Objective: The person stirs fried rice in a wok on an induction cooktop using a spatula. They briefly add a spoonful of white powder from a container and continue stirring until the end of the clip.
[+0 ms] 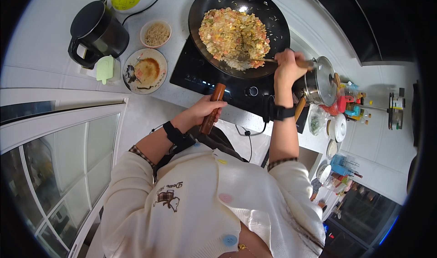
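Observation:
A black wok (280, 29) sits on a black glass cooktop (191, 65). Fried rice (232, 32) with egg and pink and green bits fills its middle, and loose grains cling to the far right wall. My left hand (205, 109) is wrapped around the wok's brown wooden handle (218, 91), on the near side. Over the wok's right rim, my right hand (288, 66) grips the wooden handle of a spatula (305, 64). The spatula's metal shaft reaches left into the rice, where its blade is mostly hidden.
Left of the wok stand a bowl of rice (157, 34), a sauce-stained plate (160, 65), a black electric kettle (114, 36) and a lidded container (105, 69). Close by my right wrist is a glass-lidded pot (324, 82). A bagged green vegetable (317, 121) and white dishes lie beyond.

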### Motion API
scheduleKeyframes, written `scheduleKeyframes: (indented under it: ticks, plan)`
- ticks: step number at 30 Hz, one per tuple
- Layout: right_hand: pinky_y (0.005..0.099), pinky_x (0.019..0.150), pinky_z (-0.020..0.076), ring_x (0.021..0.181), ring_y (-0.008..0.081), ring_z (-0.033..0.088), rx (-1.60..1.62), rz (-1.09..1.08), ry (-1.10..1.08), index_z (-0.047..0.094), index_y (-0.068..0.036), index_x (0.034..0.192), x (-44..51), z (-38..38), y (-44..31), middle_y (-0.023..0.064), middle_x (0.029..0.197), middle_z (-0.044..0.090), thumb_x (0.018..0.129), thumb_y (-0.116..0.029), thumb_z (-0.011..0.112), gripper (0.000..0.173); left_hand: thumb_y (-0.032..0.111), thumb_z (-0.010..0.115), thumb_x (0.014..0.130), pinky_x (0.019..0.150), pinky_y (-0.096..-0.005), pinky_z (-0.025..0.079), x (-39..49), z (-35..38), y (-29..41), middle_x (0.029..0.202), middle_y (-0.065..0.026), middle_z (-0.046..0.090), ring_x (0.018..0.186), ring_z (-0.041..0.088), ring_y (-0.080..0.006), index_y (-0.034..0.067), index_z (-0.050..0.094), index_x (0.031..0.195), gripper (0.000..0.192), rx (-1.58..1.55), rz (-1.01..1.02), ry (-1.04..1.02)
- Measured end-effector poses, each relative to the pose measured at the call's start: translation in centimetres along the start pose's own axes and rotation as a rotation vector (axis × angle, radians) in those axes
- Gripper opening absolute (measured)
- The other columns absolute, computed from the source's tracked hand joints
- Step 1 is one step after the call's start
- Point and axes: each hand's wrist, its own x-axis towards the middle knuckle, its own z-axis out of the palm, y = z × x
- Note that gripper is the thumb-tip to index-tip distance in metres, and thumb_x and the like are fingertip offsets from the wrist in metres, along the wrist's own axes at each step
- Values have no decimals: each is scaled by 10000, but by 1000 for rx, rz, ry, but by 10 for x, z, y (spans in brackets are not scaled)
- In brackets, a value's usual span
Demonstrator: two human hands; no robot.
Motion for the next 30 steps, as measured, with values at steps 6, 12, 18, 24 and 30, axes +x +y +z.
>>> scheduleKeyframes:
  ticks: [6, 12, 18, 24, 30]
  plan:
    - [233, 405, 371, 391, 110, 430, 52, -63, -164, 369, -56, 546, 3, -20, -26, 39, 482, 446, 713, 41, 519, 244, 193, 605, 804, 455, -263, 423, 3, -5, -2, 613, -16, 481, 494, 490, -128, 70, 469, 811, 184, 12, -6, 14]
    - [210, 418, 372, 406, 101, 451, -6, -145, -33, 396, -64, 560, -11, -16, -17, 47, 505, 502, 721, 8, 562, 241, 286, 590, 824, 674, -294, 471, -19, 13, 17, 801, -87, 536, 701, 552, -178, 7, 395, 1063, 416, 795, 284, 347]
    - [308, 585, 425, 672, 222, 541, -407, -614, -509, 497, -49, 654, -53, 26, -52, 128, 719, 547, 591, -11, 645, 165, 356, 331, 921, 881, -337, 415, -56, 66, 104, 1012, -118, 549, 1050, 501, -252, 8, 413, 1151, 425, -129, 155, -350]
    - [459, 971, 240, 1203, 409, 276, -581, -516, -946, 552, -83, 990, -81, -20, -53, 227, 1298, 290, 484, -218, 783, 572, 151, 439, 875, 446, -226, 417, -80, 88, 133, 788, -60, 514, 573, 504, -141, 53, 504, 974, 153, -95, -177, 37]
    - [305, 814, 429, 1012, 224, 529, -401, 159, -616, 498, -33, 1070, -84, -91, 20, 174, 1129, 515, 663, -122, 730, 477, 139, 442, 874, 344, -184, 274, -104, 105, 166, 691, -17, 466, 504, 398, -58, 85, 435, 1122, 253, 635, -264, 294]
